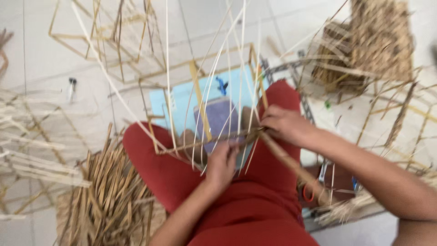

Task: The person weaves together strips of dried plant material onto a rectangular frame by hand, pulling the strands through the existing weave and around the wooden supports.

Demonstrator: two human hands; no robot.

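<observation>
Rattan frame (205, 141) gripped by both hands, perhaps; pale strips (227, 68) crowd view.

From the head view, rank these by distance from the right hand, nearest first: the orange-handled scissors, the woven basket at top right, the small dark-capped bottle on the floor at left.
Measured from the right hand:
1. Orange-handled scissors, just below it, beside the red-clad leg.
2. Woven basket, up at the top right.
3. Small dark-capped bottle, far across on the left floor.

Two hands, left (221, 165) and right (284, 124), one woven panel (382, 38), one reed bundle (107, 196), one blue sheet (182, 98).
</observation>
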